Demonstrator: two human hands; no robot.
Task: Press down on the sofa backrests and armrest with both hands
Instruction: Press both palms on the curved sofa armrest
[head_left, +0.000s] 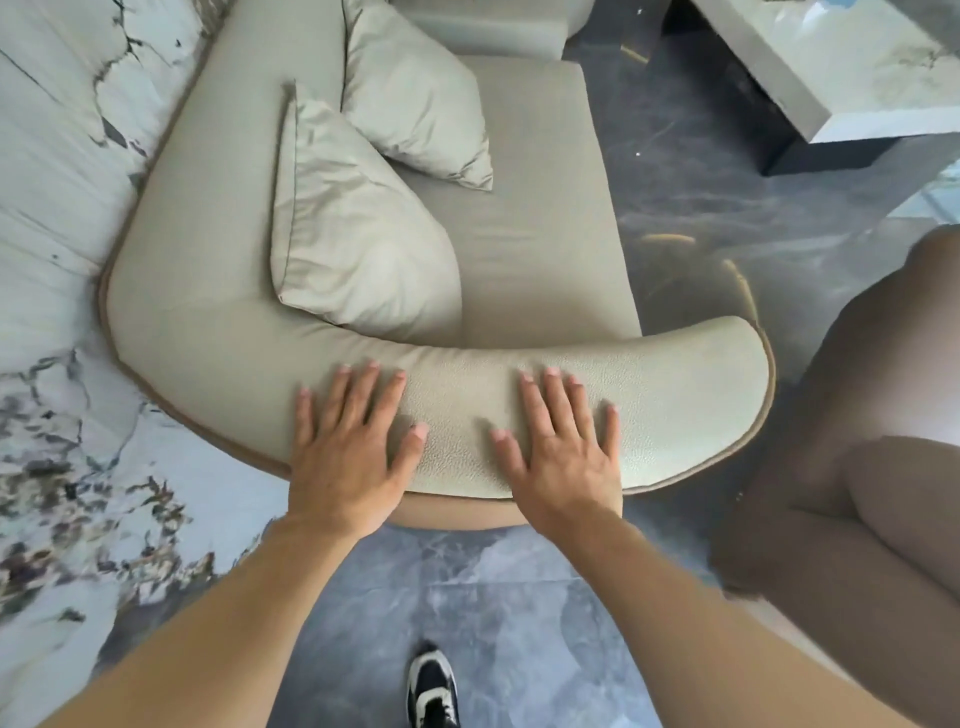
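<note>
A pale beige leather sofa curves below me. Its padded armrest (675, 395) runs across the middle of the view, and the backrest (208, 197) bends away up the left side. My left hand (348, 452) lies flat on the armrest, palm down with fingers spread. My right hand (563, 452) lies flat beside it, a short gap apart, fingers also spread. The leather dips slightly around both palms. Neither hand holds anything.
Two loose beige cushions (358, 228) (415, 98) lean on the seat (545, 218) against the backrest. A marble wall (52, 208) stands at the left. A low marble table (831, 67) sits at the top right, a brown seat (872, 441) at the right. My shoe (432, 691) is on the grey floor.
</note>
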